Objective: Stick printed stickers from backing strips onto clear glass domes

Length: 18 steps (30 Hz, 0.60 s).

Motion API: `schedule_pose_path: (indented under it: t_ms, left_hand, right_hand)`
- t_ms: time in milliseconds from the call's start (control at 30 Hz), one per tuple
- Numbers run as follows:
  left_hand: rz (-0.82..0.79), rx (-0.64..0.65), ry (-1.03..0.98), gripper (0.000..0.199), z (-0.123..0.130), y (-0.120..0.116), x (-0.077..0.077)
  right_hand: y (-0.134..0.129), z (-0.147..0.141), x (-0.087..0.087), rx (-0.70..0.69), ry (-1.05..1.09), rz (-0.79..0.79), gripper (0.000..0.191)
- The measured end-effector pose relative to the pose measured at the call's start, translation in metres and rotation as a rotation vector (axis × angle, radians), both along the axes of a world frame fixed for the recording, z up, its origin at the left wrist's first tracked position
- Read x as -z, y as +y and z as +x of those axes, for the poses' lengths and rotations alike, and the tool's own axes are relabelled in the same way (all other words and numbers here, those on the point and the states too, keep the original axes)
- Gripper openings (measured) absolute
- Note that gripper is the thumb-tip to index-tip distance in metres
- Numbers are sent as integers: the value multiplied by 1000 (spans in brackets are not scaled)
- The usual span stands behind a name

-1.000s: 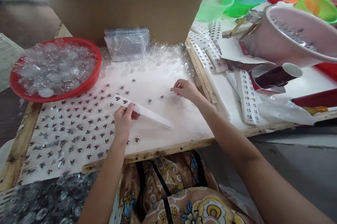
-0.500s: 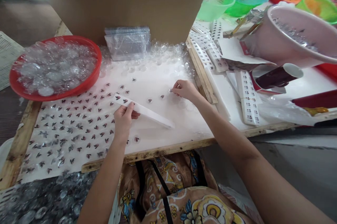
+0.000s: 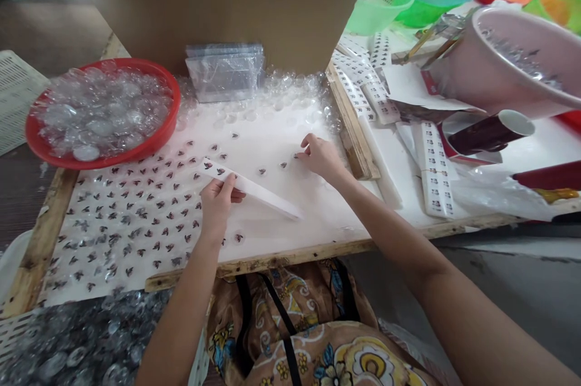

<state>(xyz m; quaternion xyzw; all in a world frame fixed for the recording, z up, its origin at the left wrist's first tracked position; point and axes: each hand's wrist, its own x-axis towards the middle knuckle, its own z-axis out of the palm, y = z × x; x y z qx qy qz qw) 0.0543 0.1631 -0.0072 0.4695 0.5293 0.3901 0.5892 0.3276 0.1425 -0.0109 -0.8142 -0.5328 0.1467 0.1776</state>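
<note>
My left hand (image 3: 218,201) grips a white strip of stickers (image 3: 267,199) between thumb and fingers. Small dark and red printed motifs show at its upper left end, and the rest of the strip slants down to the right. My right hand (image 3: 320,159) is low over the white tabletop, thumb and index finger apart. By its fingertips lies a small sticker (image 3: 296,156), seemingly on a clear round piece. Other stickered clear pieces (image 3: 262,172) lie between the hands. Many more such pieces (image 3: 149,216) cover the table's left side in loose rows.
A red basin (image 3: 175,117) heaped with clear plastic pieces stands at the left. Behind are a wrapped clear stack (image 3: 224,74) and a cardboard sheet (image 3: 227,5). Wooden strips (image 3: 354,132) edge the table. Rightward are sticker sheets (image 3: 436,174), a mug (image 3: 481,132) and a pink tub (image 3: 463,71).
My right hand's fingers have spread from a pinch, and the small sticker is beside the fingertips. My left hand keeps its hold on the strip. The whole view has shifted slightly.
</note>
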Motion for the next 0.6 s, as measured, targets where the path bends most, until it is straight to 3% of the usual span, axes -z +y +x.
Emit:
schedule_pose_path:
  t_ms: [67, 200, 300, 400, 533, 600]
  left_hand:
    - [2, 7, -5, 34, 0, 0, 0]
    - [-4, 36, -10, 36, -1, -1, 1]
    - [-18, 63, -17, 36, 0, -1, 1]
    - [-15, 69, -54, 40, 1, -1, 0]
    - [-13, 50, -87, 48, 1, -1, 1]
    - [-19, 34, -79, 50, 1, -1, 2]
  right_hand:
    - [-3, -4, -1, 3, -30, 45, 20]
    - [-7, -30, -12, -37, -49, 182, 12]
    - [-7, -67, -20, -189, 195, 287, 14]
    - [-3, -103, -24, -367, 504, 256, 25]
    - [-1, -126, -24, -393, 552, 254, 4]
    - [-3, -128, -21, -405, 505, 281, 4]
